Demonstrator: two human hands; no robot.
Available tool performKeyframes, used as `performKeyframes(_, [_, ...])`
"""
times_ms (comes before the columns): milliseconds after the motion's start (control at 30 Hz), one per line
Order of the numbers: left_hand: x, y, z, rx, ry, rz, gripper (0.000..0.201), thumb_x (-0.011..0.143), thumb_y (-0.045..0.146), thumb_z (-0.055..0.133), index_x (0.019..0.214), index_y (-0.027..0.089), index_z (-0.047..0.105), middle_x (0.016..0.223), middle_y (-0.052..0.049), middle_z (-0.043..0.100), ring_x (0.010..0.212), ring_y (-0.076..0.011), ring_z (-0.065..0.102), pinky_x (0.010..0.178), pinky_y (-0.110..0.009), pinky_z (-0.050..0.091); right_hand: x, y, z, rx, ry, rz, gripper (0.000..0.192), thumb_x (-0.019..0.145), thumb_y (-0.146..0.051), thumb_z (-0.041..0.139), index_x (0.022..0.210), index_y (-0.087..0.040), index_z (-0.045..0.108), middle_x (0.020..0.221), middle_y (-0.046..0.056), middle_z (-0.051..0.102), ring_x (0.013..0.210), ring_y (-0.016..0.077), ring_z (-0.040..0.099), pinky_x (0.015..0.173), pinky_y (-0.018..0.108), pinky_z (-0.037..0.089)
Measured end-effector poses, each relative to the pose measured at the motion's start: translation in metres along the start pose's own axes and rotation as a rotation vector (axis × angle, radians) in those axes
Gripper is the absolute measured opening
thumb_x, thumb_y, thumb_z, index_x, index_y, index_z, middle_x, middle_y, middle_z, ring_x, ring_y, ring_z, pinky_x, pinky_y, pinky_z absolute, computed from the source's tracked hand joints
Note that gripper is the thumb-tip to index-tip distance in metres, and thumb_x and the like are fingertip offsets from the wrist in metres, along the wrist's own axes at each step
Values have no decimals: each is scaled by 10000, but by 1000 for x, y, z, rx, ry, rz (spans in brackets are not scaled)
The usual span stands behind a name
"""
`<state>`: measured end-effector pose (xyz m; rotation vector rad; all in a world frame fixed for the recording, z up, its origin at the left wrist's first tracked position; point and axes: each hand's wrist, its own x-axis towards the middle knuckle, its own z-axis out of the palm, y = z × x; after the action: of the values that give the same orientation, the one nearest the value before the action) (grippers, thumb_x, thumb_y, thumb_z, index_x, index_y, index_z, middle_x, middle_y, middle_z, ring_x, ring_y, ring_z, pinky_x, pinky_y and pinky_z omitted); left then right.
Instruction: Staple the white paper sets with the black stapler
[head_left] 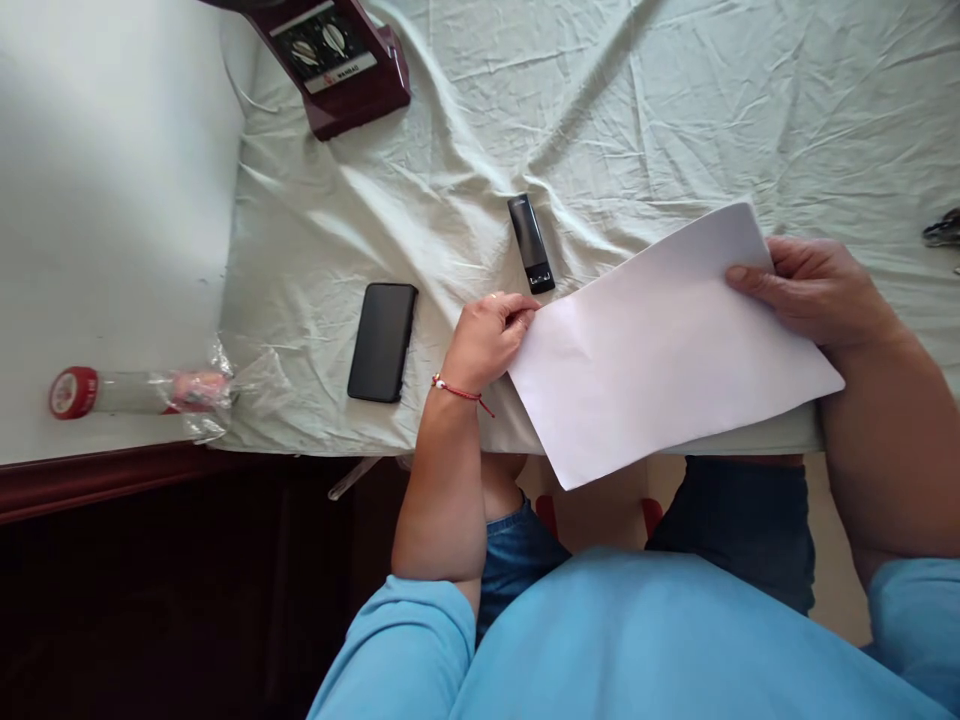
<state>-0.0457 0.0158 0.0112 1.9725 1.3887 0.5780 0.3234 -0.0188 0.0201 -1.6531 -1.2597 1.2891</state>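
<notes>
A white sheet of paper (667, 350), perhaps more than one layer, is held at a slant above the table's front edge. Its lower left corner hangs past that edge. My left hand (491, 340), with a red string bracelet (457, 390) at the wrist, pinches the paper's left upper corner. At the other end, my right hand (821, 290) grips the right side, thumb on top and fingers hidden beneath. Just beyond my left hand lies a black stapler (531, 245). A dark phone (382, 342) rests to the left of that hand.
A pale wrinkled cloth (675, 120) covers the table. At the far left stands a dark red appliance (345, 65) with dials. A clear bottle with a red cap (73, 392) lies beside crumpled plastic wrap (259, 385). A small dark object (942, 230) sits at the right edge.
</notes>
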Motion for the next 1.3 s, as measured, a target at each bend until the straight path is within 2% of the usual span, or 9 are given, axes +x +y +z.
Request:
performKeyframes(100, [2,4,-2,32,-57,-75,281,960,243,617,1098,179,853,969,-70,850,911,-246,754,889,-352,556,-1,-3,0,47,40,-59,459,755,-576,770,1061,-240,706,943,-2,673,680,76,612,561,177,498])
performKeyframes(300, [3,12,-4,46,-70,-97,308,999,258,580,1104,156,850,1101,-86,861,1035,-250,758,943,-339,529,-1,-2,-1,77,102,-133,394,784,-524,769,1045,-232,721,945,-21,656,732,50,580,650,171,489])
performKeyframes(467, [6,12,-3,4,-62,-119,245,965,248,611,958,154,836,914,-54,825,888,-209,706,835,-324,485,1,2,-2,65,126,-184,363,821,-500,747,1061,-228,723,977,-24,661,757,34,575,689,158,486])
performKeyframes(567, [9,5,-3,-90,-5,-216,172,924,232,651,859,162,794,781,-21,751,753,-171,626,728,-311,433,2,1,-2,65,136,-152,390,812,-505,752,1084,-228,721,980,-21,664,746,32,574,674,150,488])
performKeyframes(667, [12,-2,-1,-194,80,-312,67,866,152,682,849,176,742,708,12,690,673,-151,587,680,-299,419,2,0,-3,77,150,-84,409,791,-498,766,1100,-233,724,982,-19,671,715,28,576,628,135,484])
performKeyframes(867, [23,3,6,-319,228,-437,248,819,2,683,916,222,621,545,96,575,488,-135,524,560,-289,372,0,-2,-5,117,178,22,394,792,-449,760,1136,-261,723,996,-13,687,670,60,611,565,175,514])
performKeyframes(1000, [30,8,11,-368,277,-449,302,834,-44,676,935,227,588,498,120,568,428,-125,516,521,-284,353,1,-3,-9,119,197,44,366,801,-422,748,1124,-251,727,982,-7,691,640,58,605,536,170,501])
performKeyframes(1300, [40,7,20,-342,314,-421,304,841,-38,701,897,237,584,504,111,579,433,-142,538,517,-293,368,3,-4,-13,131,259,135,371,770,-372,746,1109,-222,731,953,16,692,604,75,601,502,187,492])
